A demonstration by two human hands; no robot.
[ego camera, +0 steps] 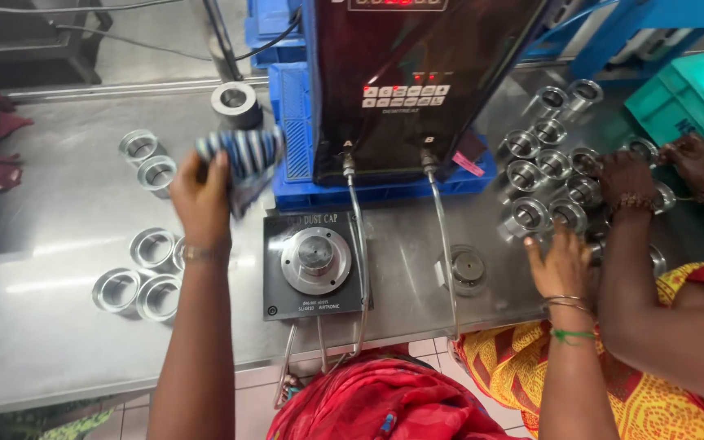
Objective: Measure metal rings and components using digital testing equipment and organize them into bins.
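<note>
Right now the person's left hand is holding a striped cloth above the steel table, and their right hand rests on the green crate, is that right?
Not quite. The left hand does hold the striped cloth above the steel table, but the head view shows the right hand at the cluster of metal rings, not on the green crate.

A blue-and-white striped cloth [242,159] is gripped in the left hand [201,200], left of the black control unit [409,81]. Red lit indicators are shown on that unit, and a blue crate [303,191] is seen beneath it. Silver metal rings [136,289] are scattered to its left, and a green crate [686,98] stands to its right. Red and yellow patterned clothing [662,407] is worn below.
</note>
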